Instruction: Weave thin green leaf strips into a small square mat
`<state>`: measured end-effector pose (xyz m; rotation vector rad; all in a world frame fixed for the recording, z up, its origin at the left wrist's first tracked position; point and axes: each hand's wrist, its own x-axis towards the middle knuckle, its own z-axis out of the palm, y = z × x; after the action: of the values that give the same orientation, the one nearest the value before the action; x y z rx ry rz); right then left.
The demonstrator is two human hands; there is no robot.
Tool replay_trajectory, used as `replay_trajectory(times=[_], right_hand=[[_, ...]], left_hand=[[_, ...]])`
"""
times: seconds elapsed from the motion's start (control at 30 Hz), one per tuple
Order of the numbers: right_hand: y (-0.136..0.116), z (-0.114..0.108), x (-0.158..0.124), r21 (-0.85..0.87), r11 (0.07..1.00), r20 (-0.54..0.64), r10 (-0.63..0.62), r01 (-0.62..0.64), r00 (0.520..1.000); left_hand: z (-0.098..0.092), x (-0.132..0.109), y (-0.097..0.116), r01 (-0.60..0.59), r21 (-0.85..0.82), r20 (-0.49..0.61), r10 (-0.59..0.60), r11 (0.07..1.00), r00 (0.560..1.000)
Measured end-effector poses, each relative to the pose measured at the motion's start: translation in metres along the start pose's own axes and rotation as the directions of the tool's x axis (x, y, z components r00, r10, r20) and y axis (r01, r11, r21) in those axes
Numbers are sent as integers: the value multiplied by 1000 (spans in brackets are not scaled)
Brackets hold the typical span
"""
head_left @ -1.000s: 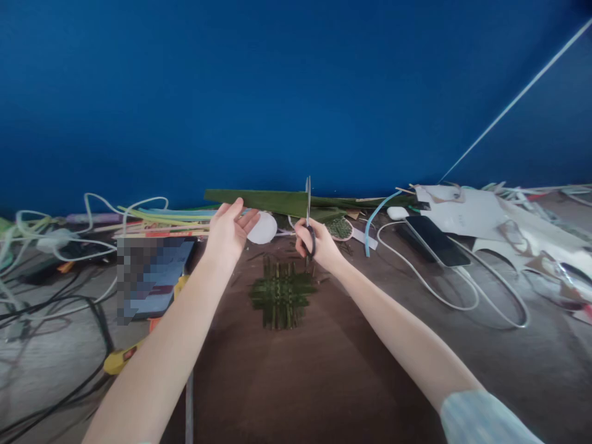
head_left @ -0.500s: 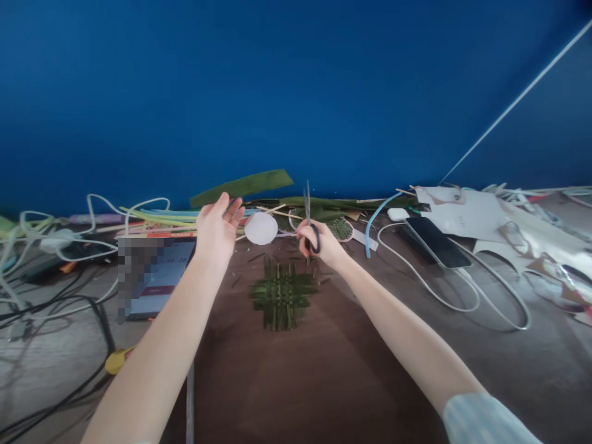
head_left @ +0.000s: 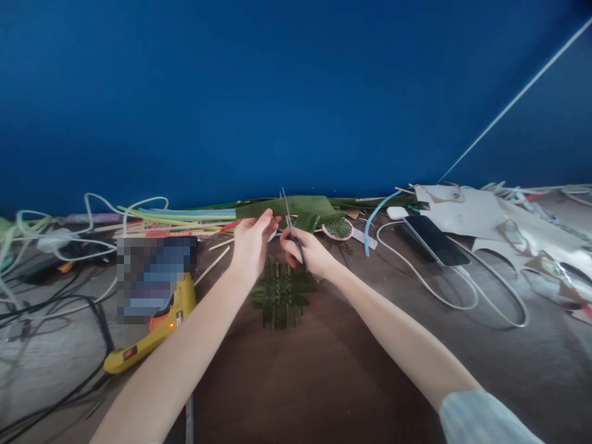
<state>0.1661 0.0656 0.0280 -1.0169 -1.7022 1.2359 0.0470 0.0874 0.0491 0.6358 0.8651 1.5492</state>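
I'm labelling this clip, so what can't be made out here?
Head view:
Handles of the scissors: inside the right hand.
Far edge of the woven leaf mat: behind left hand and right hand.
Object above the yellow glue gun: pixelated.
Whether blades bite the green leaf: too small.

a woven mat (head_left: 282, 295) lies mid-table (head_left: 324, 382); a glue gun (head_left: 157, 330) to its left, a phone (head_left: 432, 242) to its right, a leaf (head_left: 303, 205) and scissors (head_left: 289, 219) just behind it.

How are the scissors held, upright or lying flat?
Upright, tilted slightly left: the right hand grips the scissors with the blades pointing up at the green leaf, which the left hand holds.
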Motion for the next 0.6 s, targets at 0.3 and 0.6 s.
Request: replay_trajectory(times=[0.3, 0.6], right_hand=[[2, 1, 0, -139, 988, -103, -82, 67, 991], [0, -29, 8, -306, 935, -295, 85, -178, 952]], left_hand=[[2, 0, -1, 47, -31, -7, -47, 998, 999], [-15, 20, 16, 58, 227, -55, -46, 972, 997]])
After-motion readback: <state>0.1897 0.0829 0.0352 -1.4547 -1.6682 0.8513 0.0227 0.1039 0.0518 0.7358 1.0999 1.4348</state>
